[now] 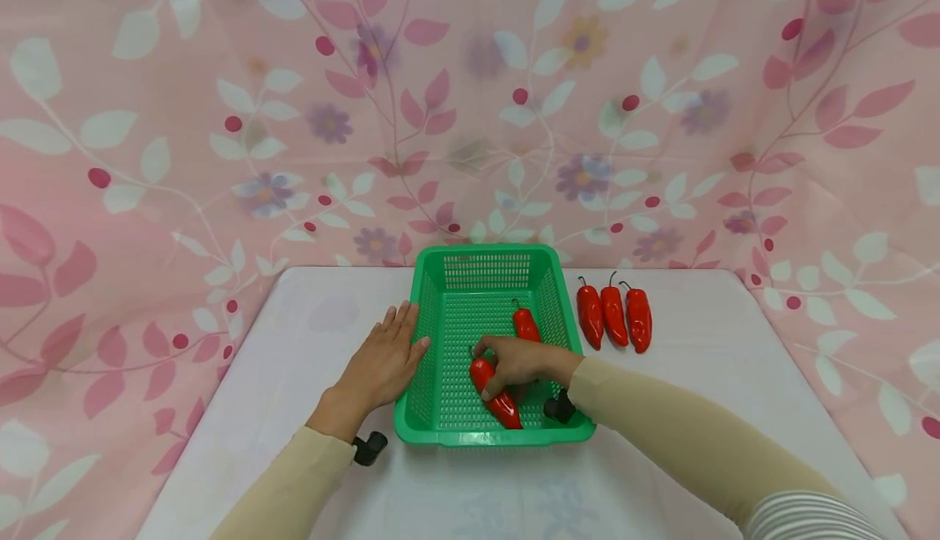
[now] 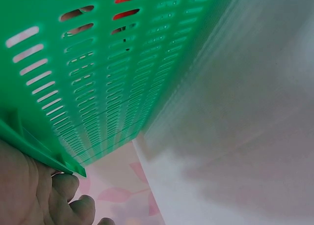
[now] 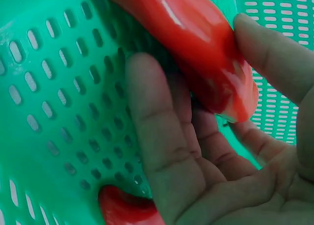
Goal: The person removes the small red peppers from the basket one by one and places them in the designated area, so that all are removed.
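Note:
My right hand (image 1: 517, 360) reaches into a green plastic basket (image 1: 485, 440) and grips a glossy red pepper (image 1: 503, 408) near its stem end. In the right wrist view the thumb lies against one side of that pepper, with the fingers bent around its other side. A second red pepper (image 1: 525, 325) lies in the basket just beyond this hand, partly hidden by it. My left hand (image 1: 382, 356) rests along the basket's left rim, its fingers stretched forward. From the left wrist, the slotted outer wall (image 2: 108, 87) fills much of the view.
Three red peppers, the nearest one (image 1: 590, 316) to the basket included, lie side by side on the white table (image 1: 698, 377) right of the basket. A pink floral cloth (image 1: 470, 99) hangs behind the table. Small black cameras (image 1: 370, 448) sit at both wrists.

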The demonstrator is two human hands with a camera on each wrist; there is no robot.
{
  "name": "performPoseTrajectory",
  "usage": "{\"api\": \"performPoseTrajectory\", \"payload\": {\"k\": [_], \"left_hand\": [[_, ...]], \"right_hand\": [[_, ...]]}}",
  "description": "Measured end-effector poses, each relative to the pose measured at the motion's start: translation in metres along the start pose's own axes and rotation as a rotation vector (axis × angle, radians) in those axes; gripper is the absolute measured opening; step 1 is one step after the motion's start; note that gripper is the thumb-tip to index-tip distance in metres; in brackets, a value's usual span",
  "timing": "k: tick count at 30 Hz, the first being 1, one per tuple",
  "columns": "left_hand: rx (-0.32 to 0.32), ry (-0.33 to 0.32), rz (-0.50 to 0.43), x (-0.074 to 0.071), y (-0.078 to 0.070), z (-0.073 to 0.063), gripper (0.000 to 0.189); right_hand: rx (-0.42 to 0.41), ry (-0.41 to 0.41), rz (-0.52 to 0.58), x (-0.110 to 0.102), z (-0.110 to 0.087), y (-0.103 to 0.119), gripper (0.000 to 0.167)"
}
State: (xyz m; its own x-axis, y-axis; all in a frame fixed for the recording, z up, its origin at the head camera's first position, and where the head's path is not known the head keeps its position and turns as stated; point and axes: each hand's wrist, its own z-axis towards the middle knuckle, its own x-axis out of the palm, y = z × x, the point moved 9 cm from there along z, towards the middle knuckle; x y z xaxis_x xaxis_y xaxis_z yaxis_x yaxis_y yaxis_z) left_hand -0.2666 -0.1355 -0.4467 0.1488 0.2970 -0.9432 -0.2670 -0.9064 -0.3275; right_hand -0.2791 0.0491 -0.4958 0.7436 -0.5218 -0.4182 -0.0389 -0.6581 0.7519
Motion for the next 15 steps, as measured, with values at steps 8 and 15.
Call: {"api": "performPoseTrajectory", "payload": {"k": [8,15], "left_hand": [[0.006,-0.012,0.0,0.0,-0.001,0.001,0.072],[0.013,-0.017,0.043,-0.002,-0.002,0.0,0.072]], "right_hand": [[-0.052,-0.073,-0.016,-0.014,0.004,-0.001,0.061],[-0.097,-0.145,0.106,-0.035,-0.002,0.006,0.062]]}}
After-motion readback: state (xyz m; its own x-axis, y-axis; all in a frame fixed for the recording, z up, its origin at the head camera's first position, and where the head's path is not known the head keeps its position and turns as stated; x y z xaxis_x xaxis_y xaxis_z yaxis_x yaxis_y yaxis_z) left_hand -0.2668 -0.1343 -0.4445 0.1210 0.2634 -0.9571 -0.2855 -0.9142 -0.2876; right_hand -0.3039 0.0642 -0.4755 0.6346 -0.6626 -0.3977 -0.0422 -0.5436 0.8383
